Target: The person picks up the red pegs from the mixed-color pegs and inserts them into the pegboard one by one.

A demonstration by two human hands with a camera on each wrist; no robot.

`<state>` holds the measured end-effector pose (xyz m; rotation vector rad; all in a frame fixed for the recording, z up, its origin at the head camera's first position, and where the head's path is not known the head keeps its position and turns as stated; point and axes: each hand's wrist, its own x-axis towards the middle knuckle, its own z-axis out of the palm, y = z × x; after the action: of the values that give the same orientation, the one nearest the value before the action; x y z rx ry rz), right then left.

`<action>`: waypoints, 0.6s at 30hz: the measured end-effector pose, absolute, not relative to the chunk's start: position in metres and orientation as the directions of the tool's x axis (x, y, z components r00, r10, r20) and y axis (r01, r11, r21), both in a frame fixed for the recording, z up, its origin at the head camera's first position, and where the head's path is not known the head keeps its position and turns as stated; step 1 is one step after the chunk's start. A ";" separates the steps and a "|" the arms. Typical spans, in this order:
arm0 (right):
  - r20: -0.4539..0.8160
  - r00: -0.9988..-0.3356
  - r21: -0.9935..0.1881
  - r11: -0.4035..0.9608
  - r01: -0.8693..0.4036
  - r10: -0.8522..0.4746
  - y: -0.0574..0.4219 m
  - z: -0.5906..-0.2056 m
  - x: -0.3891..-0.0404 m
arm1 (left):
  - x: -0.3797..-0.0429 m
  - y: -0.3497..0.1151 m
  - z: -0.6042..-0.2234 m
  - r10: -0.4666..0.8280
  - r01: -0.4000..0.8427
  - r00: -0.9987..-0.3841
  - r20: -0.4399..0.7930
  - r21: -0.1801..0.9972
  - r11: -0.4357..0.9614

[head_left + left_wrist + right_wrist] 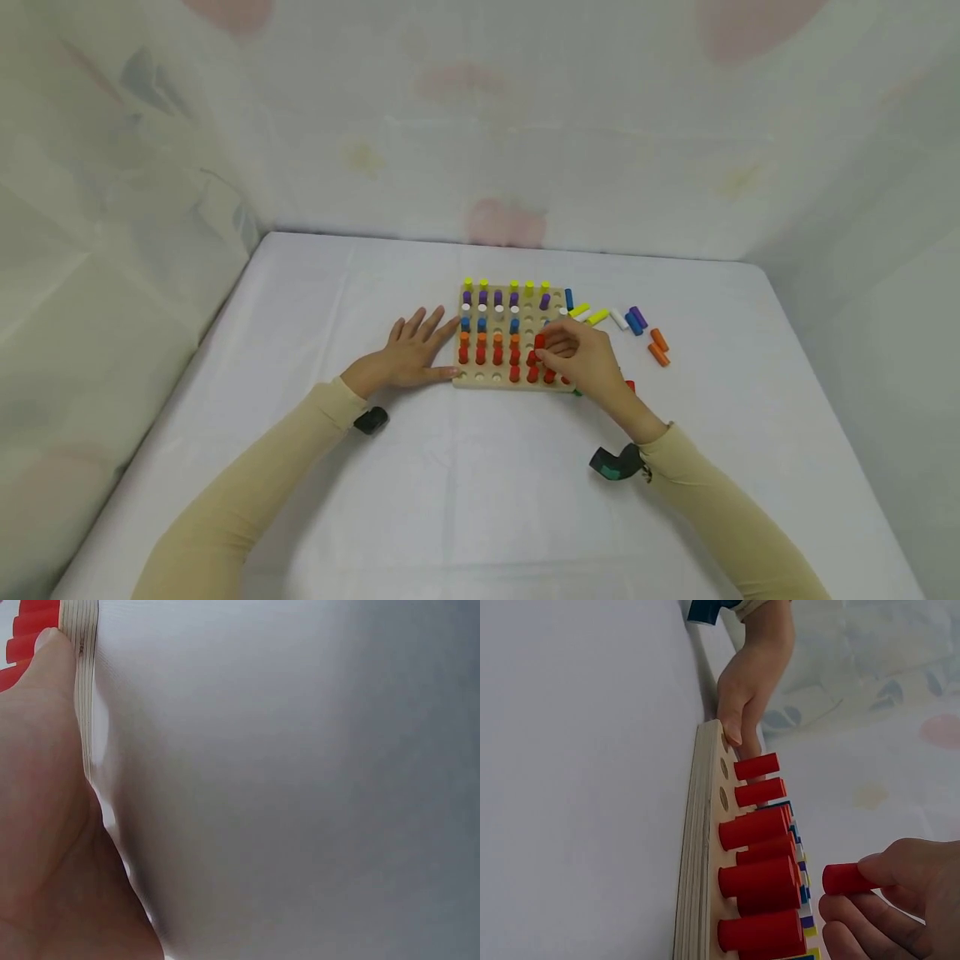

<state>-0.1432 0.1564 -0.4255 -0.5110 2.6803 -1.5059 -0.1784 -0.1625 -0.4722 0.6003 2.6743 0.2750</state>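
A wooden pegboard (pixel 487 382) lies on the white cloth, with rows of yellow, purple, white, blue, orange and red pegs upright in its holes. My right hand (pixel 585 360) pinches a red peg (pixel 841 879) between thumb and fingers, above the board's front right part and apart from the standing red pegs (pixel 759 883). Fingers spread, my left hand (pixel 408 352) lies at the board's left edge; its thumb touches the front left corner. Three bare holes (pixel 724 768) show in the front row near that thumb. My right hand hides some of the board's right side.
Right of the board lie loose pegs: yellow (pixel 597 317), white (pixel 618 319), blue (pixel 633 323), purple (pixel 638 317) and orange (pixel 658 354). A red peg (pixel 630 386) peeks out beside my right wrist. Patterned cloth walls (pixel 480 125) surround the table's back and sides.
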 end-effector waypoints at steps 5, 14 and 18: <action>0.150 -0.941 -0.831 0.477 -0.287 -0.304 0.148 -0.428 -0.143 | -0.179 -0.163 -0.472 0.444 0.374 -0.835 -0.326 0.257 0.891; 0.155 -0.933 -0.834 0.464 -0.299 -0.324 0.136 -0.432 -0.143 | -0.179 -0.163 -0.474 0.445 0.368 -0.832 -0.331 0.270 0.890; 0.174 -0.925 -0.820 0.470 -0.326 -0.338 0.132 -0.434 -0.143 | -0.180 -0.164 -0.475 0.442 0.367 -0.833 -0.334 0.264 0.892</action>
<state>-0.1429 0.1319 -0.4344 -0.6056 2.6821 -1.4926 -0.1802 -0.1638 -0.4747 0.5944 2.6674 0.2653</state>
